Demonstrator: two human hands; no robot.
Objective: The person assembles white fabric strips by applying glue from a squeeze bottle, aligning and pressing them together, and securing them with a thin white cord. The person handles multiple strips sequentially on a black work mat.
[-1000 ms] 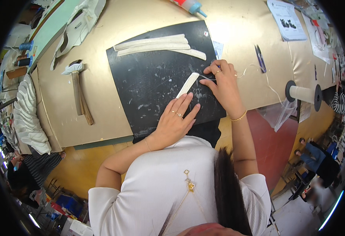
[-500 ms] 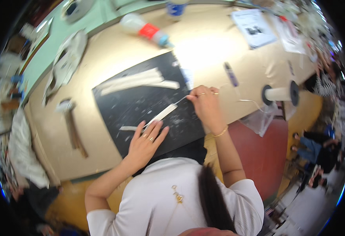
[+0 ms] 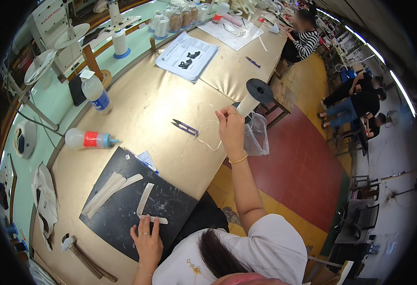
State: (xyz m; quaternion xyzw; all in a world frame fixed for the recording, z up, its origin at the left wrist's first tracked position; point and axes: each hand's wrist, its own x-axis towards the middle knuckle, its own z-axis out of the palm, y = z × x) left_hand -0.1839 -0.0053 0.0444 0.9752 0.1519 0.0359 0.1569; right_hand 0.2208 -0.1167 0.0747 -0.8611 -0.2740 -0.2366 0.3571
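basically, l. hand (image 3: pixel 149 244) lies on the black board (image 3: pixel 118 230), fingers a bit apart & laid down flat, tips on a short cream strip (image 3: pixel 160 220), pressing rather than clamping it. a 2nd cream strip (image 3: pixel 145 197) runs up from there at an angle, w/ a pile of similar strips (image 3: pixel 105 194) farther l. on the board. next out on the bench (image 3: pixel 142 109), snips (image 3: pixel 185 127) lie by a loop of thin white tape (image 3: pixel 213 149). r. hand (image 3: pixel 232 128) is up near the spool (image 3: pixel 248 105), fingers curled in; can't tell if that grip has tape in it. papers (image 3: pixel 187 57) sit beyond. step in hand, i'd judge: getting tape off the spool for the strips, l. hand minding the work. next move prob. calls for a sure pinch, a gentle pull twd the board w/o tangling, & l. fingers steady.
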